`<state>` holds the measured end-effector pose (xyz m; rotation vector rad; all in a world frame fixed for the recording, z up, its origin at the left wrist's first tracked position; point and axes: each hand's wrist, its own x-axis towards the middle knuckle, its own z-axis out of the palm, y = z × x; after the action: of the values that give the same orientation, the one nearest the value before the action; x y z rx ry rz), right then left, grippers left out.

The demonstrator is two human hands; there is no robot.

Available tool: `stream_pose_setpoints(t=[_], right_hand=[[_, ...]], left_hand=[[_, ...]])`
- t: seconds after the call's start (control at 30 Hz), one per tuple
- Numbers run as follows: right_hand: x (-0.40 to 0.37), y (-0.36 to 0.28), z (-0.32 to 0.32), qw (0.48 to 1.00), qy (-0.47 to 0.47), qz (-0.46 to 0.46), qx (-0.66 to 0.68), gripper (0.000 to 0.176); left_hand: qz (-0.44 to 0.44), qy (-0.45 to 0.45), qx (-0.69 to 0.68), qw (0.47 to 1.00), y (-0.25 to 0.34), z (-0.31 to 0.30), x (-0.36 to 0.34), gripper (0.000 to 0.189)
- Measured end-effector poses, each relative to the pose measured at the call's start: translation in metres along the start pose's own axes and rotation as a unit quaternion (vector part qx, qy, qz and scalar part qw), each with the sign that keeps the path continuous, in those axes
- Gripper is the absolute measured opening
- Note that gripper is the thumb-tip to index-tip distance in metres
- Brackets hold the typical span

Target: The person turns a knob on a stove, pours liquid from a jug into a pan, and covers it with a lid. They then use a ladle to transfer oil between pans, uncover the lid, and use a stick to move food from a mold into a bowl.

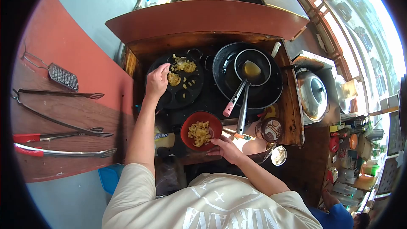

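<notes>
My left hand [157, 80] reaches over a round black pan with several small wells [178, 85], gripping a spoon [177, 62] whose bowl rests in the yellow food piled at the pan's far side. Some wells hold yellow pieces. My right hand [227, 148] grips the rim of a red bowl [186, 128] filled with the same yellow food [199, 132], held just in front of the pan.
A large black wok [271, 91] holds a smaller pan of oil [252, 68] and two long handles. A steel lid [311, 93] sits to the right, a tin [271, 129] and small bowl [278, 155] nearby. Tongs [59, 135] and a grater [62, 76] hang on the left wall.
</notes>
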<state>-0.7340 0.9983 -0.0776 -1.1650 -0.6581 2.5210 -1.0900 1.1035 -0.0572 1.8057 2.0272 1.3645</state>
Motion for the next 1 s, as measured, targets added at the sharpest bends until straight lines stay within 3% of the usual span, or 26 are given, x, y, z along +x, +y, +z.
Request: stream_pose_setpoints(t=[0.13,0.17,0.27,0.37,0.5,0.63,0.73,0.83,1.0], right_hand=[[-0.006,-0.002,-0.005,1.000,0.002,0.005,0.002,0.053],[-0.007,-0.003,-0.007,1.000,0.006,0.002,0.005,0.054],[-0.007,-0.002,-0.013,1.000,0.011,0.002,0.012,0.054],[-0.007,-0.001,-0.015,1.000,0.006,-0.001,0.010,0.053],[-0.007,0.000,-0.013,1.000,0.013,-0.010,0.013,0.052],[-0.005,0.005,-0.014,1.000,0.014,-0.007,0.006,0.052],[-0.005,0.005,-0.013,1.000,0.015,-0.007,0.005,0.053],[-0.008,0.003,-0.010,1.000,0.018,-0.011,0.002,0.054],[-0.007,0.007,-0.012,1.000,0.016,-0.015,0.009,0.057]], left_hand=[[0.067,0.061,0.072,0.993,-0.017,0.003,0.001,0.018],[0.040,0.068,0.067,0.995,-0.013,0.000,0.001,0.018],[0.023,0.069,0.025,0.997,-0.001,0.001,-0.006,0.018],[0.067,0.020,0.026,0.997,-0.003,0.011,-0.010,0.017],[0.068,0.051,0.085,0.993,-0.011,0.014,-0.002,0.015],[0.123,0.003,0.023,0.992,-0.002,0.017,0.011,0.014],[0.196,-0.077,0.057,0.976,-0.014,0.027,0.014,0.021],[0.214,-0.127,0.085,0.965,-0.006,0.024,0.013,0.023],[0.220,-0.119,0.093,0.964,-0.005,0.027,0.019,0.019]])
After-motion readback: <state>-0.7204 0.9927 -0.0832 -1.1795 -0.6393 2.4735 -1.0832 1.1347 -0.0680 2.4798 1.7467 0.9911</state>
